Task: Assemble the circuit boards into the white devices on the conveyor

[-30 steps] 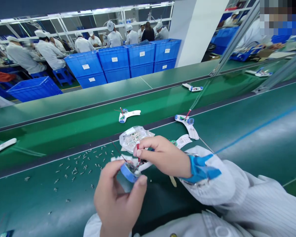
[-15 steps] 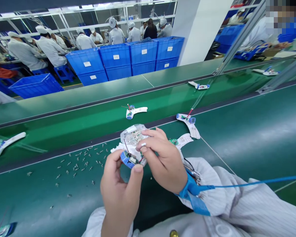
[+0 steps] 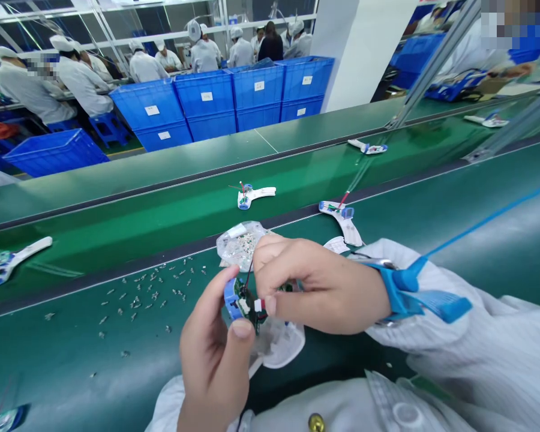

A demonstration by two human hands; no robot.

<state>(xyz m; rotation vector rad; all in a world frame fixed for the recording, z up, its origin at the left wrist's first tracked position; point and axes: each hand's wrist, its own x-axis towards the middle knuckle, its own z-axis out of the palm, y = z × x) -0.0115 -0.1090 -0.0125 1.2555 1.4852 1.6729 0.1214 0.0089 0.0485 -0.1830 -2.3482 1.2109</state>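
My left hand [image 3: 218, 342] is closed around the blue rim of a blue-and-white device housing [image 3: 231, 299], its thumb below and fingers behind. A green circuit board [image 3: 247, 294] with a white socket and a thin dark wire shows inside. The housing's white shell [image 3: 285, 348] hangs down under my hands. My right hand [image 3: 315, 285], with a blue wrist strap [image 3: 405, 291], pinches a small white wire connector [image 3: 258, 305] with red beside it, close to the board. Whether the connector touches the board I cannot tell. The right fingers partly hide the housing.
A clear bag of small white parts [image 3: 243, 240] lies behind my hands. Loose small metal parts [image 3: 153, 288] are scattered at left. Similar open housings [image 3: 342, 219] lie on the bench and on the green belt [image 3: 162, 216]. Blue crates [image 3: 207, 99] and seated people stand beyond.
My right hand has turned and come down, bringing the white connector from above the housing to the circuit board. The housing is tilted more upright, with its white shell now hanging below.
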